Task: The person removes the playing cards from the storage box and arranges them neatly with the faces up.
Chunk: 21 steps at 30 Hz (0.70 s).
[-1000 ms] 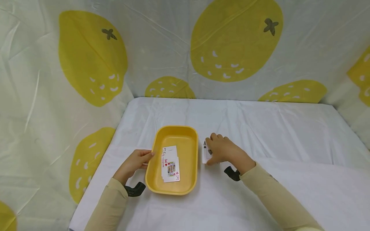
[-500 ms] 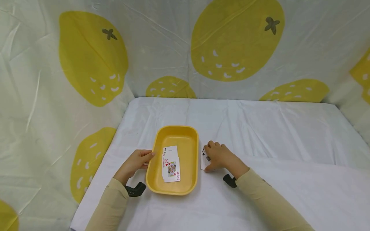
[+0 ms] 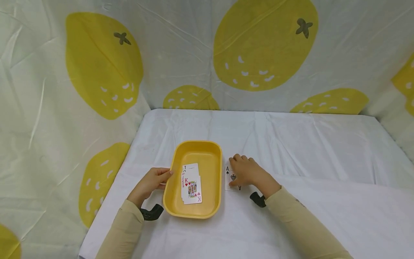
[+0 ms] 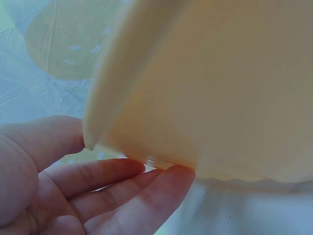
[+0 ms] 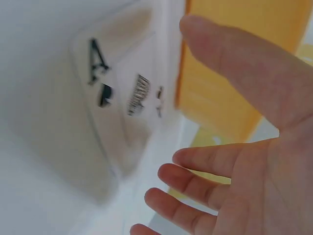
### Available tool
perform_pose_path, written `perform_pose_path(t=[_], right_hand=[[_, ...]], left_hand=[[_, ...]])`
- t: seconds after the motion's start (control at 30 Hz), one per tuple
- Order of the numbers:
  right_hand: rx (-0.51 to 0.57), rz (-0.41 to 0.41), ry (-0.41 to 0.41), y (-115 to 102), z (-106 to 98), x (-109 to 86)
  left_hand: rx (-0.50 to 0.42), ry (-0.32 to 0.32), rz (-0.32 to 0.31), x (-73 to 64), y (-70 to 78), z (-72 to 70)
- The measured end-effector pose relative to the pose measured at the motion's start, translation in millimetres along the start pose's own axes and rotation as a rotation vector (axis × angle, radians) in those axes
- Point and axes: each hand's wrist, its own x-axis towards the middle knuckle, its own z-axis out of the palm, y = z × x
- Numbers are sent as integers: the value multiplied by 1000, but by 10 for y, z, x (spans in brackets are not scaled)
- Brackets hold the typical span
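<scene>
My left hand [image 3: 150, 185] pinches the left wall of a yellow tray [image 3: 211, 187], thumb on the rim and fingers underneath, as the left wrist view shows. Inside the tray lie several overlapping playing cards, a king of hearts [image 3: 193, 190] uppermost. Just right of the tray, an ace of spades playing card [image 3: 228, 180] lies face up on the white cloth. Over its right part hovers my right hand [image 3: 247, 172], hiding some of it in the head view. In the right wrist view, thumb and fingers are spread, apart from the ace [image 5: 105, 122].
A white cloth [image 3: 317, 151] covers the table around the tray. Behind and to the left hang white curtains [image 3: 181, 46] printed with large yellow lemons. A dark wrist device [image 3: 257, 199] sits at my right wrist, another [image 3: 152, 213] at my left.
The ace has slid slightly toward me with my right hand. Since then that hand has shifted a little right and away, uncovering more of the card. The left hand and tray hold still.
</scene>
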Motion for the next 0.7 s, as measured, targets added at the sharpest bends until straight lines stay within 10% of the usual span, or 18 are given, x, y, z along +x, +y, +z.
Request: perform_pose_path(t=[0.43, 0.7], right_hand=[[-28, -66, 194, -330, -512, 111], [-109, -152, 157, -708, -585, 236]], left_hand=[[-2, -3, 6, 6, 14, -6], [-22, -12, 11, 3, -5, -8]])
